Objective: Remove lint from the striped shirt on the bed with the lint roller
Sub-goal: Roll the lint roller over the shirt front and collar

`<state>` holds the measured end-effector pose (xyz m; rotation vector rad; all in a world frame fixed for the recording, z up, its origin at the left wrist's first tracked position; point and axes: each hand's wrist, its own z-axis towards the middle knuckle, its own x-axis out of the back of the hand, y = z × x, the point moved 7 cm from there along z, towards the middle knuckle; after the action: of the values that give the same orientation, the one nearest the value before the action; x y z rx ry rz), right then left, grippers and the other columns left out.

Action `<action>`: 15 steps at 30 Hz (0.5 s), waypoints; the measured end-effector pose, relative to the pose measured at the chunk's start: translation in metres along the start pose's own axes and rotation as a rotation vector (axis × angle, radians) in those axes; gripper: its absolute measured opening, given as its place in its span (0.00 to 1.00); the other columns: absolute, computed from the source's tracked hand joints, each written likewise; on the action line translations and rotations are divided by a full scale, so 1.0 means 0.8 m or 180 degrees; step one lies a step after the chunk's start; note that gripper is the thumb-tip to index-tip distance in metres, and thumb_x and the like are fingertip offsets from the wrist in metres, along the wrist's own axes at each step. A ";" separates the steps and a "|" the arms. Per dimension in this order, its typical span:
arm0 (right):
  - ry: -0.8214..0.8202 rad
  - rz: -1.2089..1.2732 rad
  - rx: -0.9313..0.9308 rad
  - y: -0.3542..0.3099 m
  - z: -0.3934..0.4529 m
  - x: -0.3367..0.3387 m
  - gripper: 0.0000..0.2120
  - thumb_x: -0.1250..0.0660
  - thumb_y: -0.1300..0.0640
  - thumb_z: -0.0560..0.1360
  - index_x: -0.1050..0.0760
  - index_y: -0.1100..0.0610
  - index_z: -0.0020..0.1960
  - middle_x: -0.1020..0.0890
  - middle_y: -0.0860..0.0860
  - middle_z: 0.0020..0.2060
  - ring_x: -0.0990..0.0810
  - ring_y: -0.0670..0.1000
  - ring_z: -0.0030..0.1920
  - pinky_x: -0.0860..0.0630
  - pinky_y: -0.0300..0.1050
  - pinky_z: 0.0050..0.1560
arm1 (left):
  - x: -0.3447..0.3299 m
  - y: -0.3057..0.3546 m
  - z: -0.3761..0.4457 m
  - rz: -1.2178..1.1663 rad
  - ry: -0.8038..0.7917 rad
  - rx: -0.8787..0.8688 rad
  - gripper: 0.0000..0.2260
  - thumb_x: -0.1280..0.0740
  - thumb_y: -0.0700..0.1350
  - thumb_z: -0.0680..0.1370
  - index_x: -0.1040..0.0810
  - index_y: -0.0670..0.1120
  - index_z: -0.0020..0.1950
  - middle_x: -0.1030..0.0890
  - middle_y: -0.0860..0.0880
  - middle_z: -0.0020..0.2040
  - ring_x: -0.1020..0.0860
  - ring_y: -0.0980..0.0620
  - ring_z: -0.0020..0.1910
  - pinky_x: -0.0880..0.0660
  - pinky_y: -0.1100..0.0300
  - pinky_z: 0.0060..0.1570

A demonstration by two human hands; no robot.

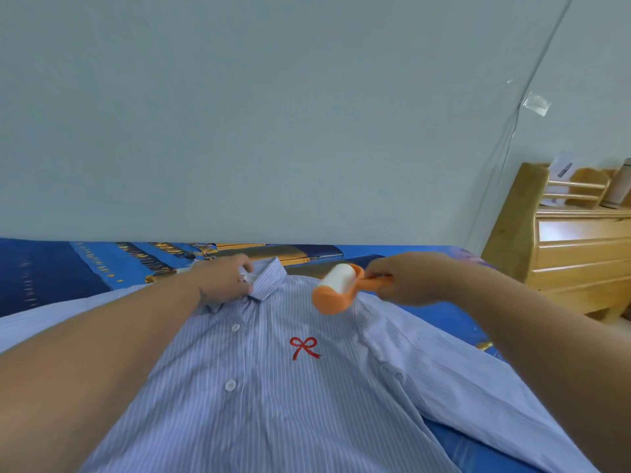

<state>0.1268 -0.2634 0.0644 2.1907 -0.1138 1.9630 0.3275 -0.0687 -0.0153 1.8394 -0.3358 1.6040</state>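
A light blue striped shirt (pixel 273 397) with white buttons and a small red bow on the chest lies flat, front up, on the bed. My right hand (pixel 413 281) grips the orange handle of a lint roller (pixel 336 288); its white roll sits on the shirt's shoulder, just right of the collar. My left hand (pixel 225 279) holds the collar at the neck, fingers curled round the fabric near the label. Both forearms reach out over the shirt.
The bed carries a blue sheet (pixel 51 274) with gold patterns, showing at the back and right of the shirt. A wooden headboard with shelves (pixel 577 240) stands at the right, holding a bottle and a card. A pale wall lies beyond the bed.
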 end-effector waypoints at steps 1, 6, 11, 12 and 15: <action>0.0112 -0.0003 0.0091 -0.018 0.007 -0.004 0.12 0.46 0.45 0.75 0.27 0.43 0.54 0.21 0.41 0.40 0.25 0.46 0.40 0.33 0.42 0.36 | -0.001 -0.003 -0.001 0.0183 0.0041 0.0014 0.12 0.37 0.53 0.75 0.26 0.56 0.58 0.20 0.57 0.50 0.23 0.53 0.55 0.29 0.52 0.60; 0.0548 -0.0065 0.0308 -0.089 0.038 -0.027 0.14 0.43 0.52 0.75 0.35 0.41 0.60 0.21 0.45 0.46 0.23 0.52 0.43 0.29 0.47 0.38 | -0.012 -0.008 0.009 0.0375 0.0221 -0.0115 0.07 0.35 0.61 0.74 0.23 0.60 0.47 0.22 0.61 0.46 0.26 0.57 0.50 0.33 0.51 0.60; 0.0644 -0.0141 0.0430 -0.114 0.054 -0.047 0.11 0.41 0.49 0.77 0.30 0.44 0.58 0.21 0.49 0.44 0.22 0.54 0.43 0.34 0.43 0.32 | -0.015 -0.015 0.018 0.0227 0.0209 -0.0181 0.08 0.35 0.60 0.75 0.24 0.58 0.42 0.22 0.61 0.43 0.25 0.57 0.48 0.29 0.53 0.55; 0.0583 -0.0069 0.0423 -0.113 0.053 -0.050 0.11 0.42 0.48 0.77 0.29 0.44 0.58 0.21 0.49 0.44 0.23 0.54 0.42 0.37 0.43 0.30 | -0.016 -0.017 0.019 0.0189 0.0201 -0.0163 0.07 0.34 0.60 0.74 0.24 0.59 0.42 0.21 0.61 0.43 0.24 0.57 0.48 0.28 0.53 0.55; 0.0469 0.0344 0.0432 -0.100 0.043 -0.058 0.11 0.43 0.45 0.78 0.25 0.45 0.56 0.22 0.49 0.39 0.25 0.53 0.41 0.36 0.42 0.31 | -0.016 -0.022 0.020 0.0168 0.0271 -0.0073 0.07 0.34 0.58 0.75 0.25 0.59 0.40 0.23 0.62 0.41 0.25 0.56 0.48 0.30 0.53 0.54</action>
<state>0.1701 -0.1951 0.0077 2.1523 -0.0809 2.2456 0.3473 -0.0686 -0.0333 1.7526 -0.3656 1.7018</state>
